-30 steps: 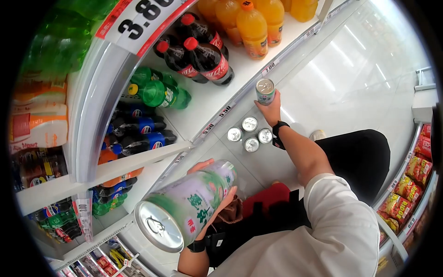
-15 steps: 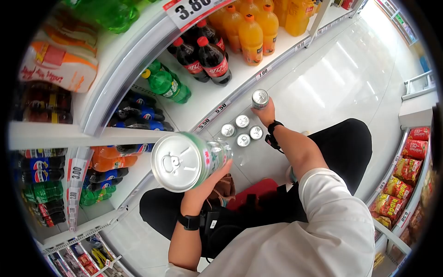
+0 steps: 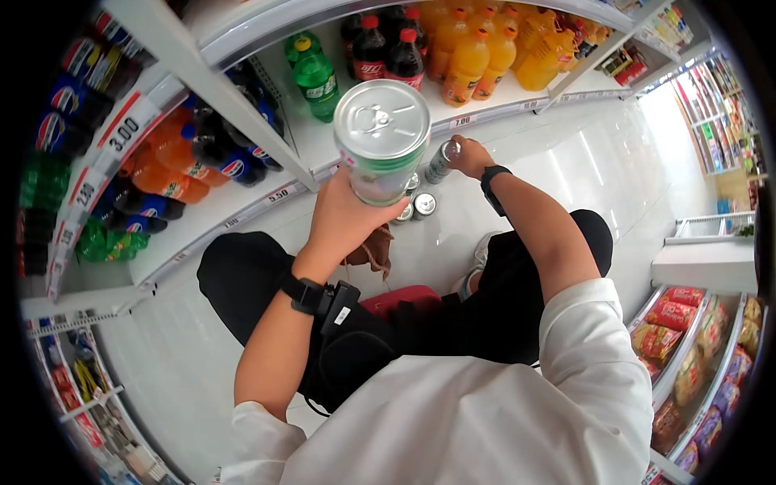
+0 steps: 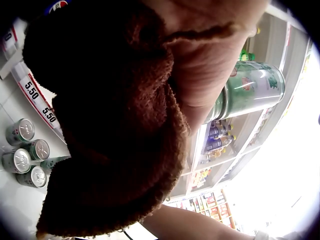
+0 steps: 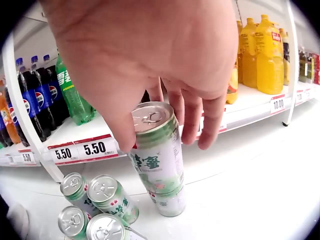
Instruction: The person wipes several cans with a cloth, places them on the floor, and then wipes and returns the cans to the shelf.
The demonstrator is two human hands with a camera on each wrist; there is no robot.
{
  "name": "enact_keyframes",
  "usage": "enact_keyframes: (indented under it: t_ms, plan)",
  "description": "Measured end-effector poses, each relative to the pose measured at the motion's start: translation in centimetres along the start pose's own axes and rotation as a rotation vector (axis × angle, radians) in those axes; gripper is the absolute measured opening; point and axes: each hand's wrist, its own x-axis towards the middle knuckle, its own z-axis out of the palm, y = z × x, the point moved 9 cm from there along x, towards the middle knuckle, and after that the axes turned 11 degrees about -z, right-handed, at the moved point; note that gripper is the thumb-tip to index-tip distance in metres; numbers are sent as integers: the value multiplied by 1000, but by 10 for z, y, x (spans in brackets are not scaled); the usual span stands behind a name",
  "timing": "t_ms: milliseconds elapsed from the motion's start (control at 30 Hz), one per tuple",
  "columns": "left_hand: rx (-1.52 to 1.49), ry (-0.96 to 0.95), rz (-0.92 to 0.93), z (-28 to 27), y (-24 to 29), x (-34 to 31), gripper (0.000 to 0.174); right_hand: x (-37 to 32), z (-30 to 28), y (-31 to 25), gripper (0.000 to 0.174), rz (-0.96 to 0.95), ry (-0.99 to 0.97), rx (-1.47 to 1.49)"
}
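Note:
In the head view my left hand (image 3: 347,214) grips a green-and-white can (image 3: 382,121) raised near the camera, its silver lid up; a lower cylinder joins it, perhaps a second can. The left wrist view shows the can (image 4: 255,92) beyond the palm (image 4: 212,65). Fingers and thumb of my right hand (image 5: 155,65) go round the top of an upright can (image 5: 160,155), which stands on another can (image 5: 170,202) at floor level; its far side is hidden. Beside that pair, several matching cans (image 5: 114,197) stand close together on the floor.
Shelves with price-tagged edges (image 3: 463,122) hold cola, green bottles (image 3: 315,77) and orange drinks (image 3: 469,65). A brown fuzzy item (image 4: 115,125) blocks much of the left wrist view. Snack packets (image 3: 671,315) fill a right-hand shelf; a red object (image 3: 404,299) lies by the legs.
The head view has swung. My left hand has lifted its can up and toward the shelf. My right hand and its can have come nearer the floor cans, and that can now tilts differently in view.

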Motion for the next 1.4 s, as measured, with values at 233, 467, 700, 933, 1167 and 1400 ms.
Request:
enact_keyframes:
  t_ms: [233,467,700,933,1167,1400]
  plan:
    - [0,4,-27,-3,-4,0,58,-18,-51,-28,57,39,63,-46]
    - [-55,4,-15,-1,0,2,58,-45,-41,-7,68,202,-15,-72]
    - [-37,-6,-7,4,1,5,55,-66,19,13,68,210,-249,-212]
    - [-46,13,39,5,8,8,42,-57,80,38,62,246,-264,-158]
    - [-36,14,-9,3,6,13,37,-47,96,39,61,310,-206,-61]
    - [-22,47,-14,3,1,20,38,-38,100,42,61,331,-204,-46]
